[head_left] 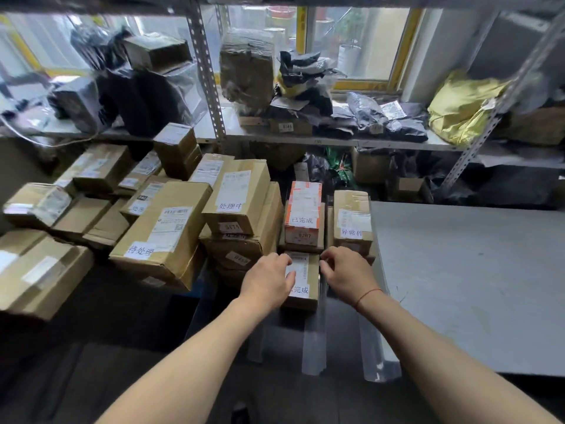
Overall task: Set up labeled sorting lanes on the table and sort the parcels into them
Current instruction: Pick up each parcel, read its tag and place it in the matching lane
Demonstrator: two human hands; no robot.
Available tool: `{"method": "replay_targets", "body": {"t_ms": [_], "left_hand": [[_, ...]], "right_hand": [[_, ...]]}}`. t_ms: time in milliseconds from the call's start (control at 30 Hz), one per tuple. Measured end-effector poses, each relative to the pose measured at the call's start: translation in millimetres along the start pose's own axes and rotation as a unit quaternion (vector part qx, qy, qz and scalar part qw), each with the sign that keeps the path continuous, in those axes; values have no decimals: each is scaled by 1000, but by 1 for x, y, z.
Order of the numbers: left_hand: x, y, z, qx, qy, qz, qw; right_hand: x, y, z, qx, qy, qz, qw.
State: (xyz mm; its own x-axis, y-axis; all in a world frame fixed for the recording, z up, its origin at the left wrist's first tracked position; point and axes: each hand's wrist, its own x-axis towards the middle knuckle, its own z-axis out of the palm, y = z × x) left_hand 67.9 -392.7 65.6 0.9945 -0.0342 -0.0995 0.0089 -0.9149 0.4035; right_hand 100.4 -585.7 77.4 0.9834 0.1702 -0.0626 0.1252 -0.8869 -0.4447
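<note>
A small brown parcel (307, 278) with a white label reading 已完成 lies in front of me. My left hand (267, 278) rests on its left side, fingers over the top label. My right hand (347, 272) grips its right edge with curled fingers. Just behind it stands an orange-and-white box (302, 215) labelled 已完成. To the right is a brown box (351, 221) labelled 异常件. To the left are a box (241, 194) labelled 处理中 and a large box (162, 231) labelled 待处理. The grey table (474, 286) lies at right.
Many more cardboard parcels (91, 185) are heaped at left. Metal shelving (211, 87) behind holds black and yellow bags and boxes. Clear tape strips (313, 341) hang from the dark surface's edge near my forearms.
</note>
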Motion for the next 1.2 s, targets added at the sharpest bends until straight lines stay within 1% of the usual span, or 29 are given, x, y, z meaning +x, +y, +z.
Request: {"method": "replay_targets", "body": {"t_ms": [133, 300, 400, 533, 667, 900, 1033, 1200], "left_hand": [[-12, -5, -19, -11, 25, 5, 1000], [-30, -26, -66, -50, 95, 37, 993], [-38, -56, -102, -79, 134, 47, 987], [-50, -116, -147, -96, 182, 50, 977], [-68, -189, -183, -100, 188, 49, 976], [-83, -313, -230, -96, 200, 17, 975], [-82, -370, -244, -104, 200, -14, 974], [-66, -426, -254, -122, 178, -54, 975]], "right_hand": [[-8, -16, -8, 4, 8, -31, 999], [-13, -60, -23, 17, 29, -70, 997], [-15, -104, -25, 28, 53, -90, 994], [-18, -175, -12, 47, 61, -98, 992], [-15, -254, 9, 53, 66, -105, 991], [-4, -378, 53, 55, 65, -125, 988], [16, -433, 85, 67, 35, -148, 986], [54, -476, 119, 84, -20, -158, 984]]}}
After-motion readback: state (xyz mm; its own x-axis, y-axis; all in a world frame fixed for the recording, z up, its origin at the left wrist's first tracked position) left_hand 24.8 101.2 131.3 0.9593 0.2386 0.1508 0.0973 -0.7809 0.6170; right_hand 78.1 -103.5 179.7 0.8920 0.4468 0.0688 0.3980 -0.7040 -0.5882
